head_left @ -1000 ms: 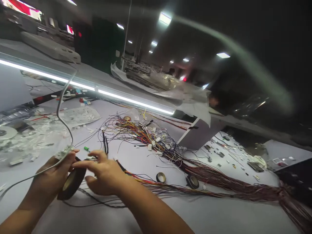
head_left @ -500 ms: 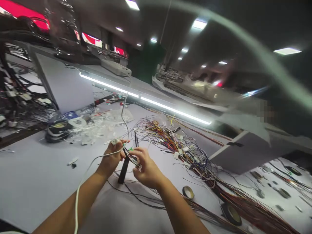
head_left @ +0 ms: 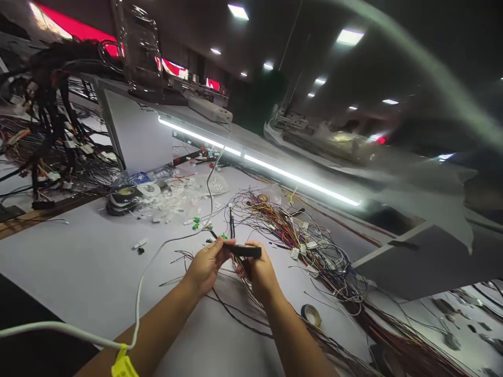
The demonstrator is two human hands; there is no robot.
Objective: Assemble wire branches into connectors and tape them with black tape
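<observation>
Both my hands meet over the white table [head_left: 70, 262] near its middle. My left hand [head_left: 207, 265] is closed, pinching the left end of a roll of black tape [head_left: 244, 251] seen edge-on. My right hand [head_left: 260, 273] is closed below the roll, gripping it together with thin black wires [head_left: 231, 225] that rise from between my fingers. A white cable [head_left: 157, 251] runs from my left forearm up toward the lamp. Small green connectors [head_left: 195, 223] lie just beyond my hands.
A tangle of coloured wires [head_left: 298, 235] spreads right of my hands into a brown wire bundle [head_left: 396, 330]. Small tape rolls [head_left: 311, 314] lie near my right forearm. Tape rolls and plastic bags [head_left: 129, 196] sit at the left. A lit lamp bar [head_left: 259, 165] crosses the back.
The view has swung left and pulled back. The black tape roll, upright in my left hand before, now lies level between both hands.
</observation>
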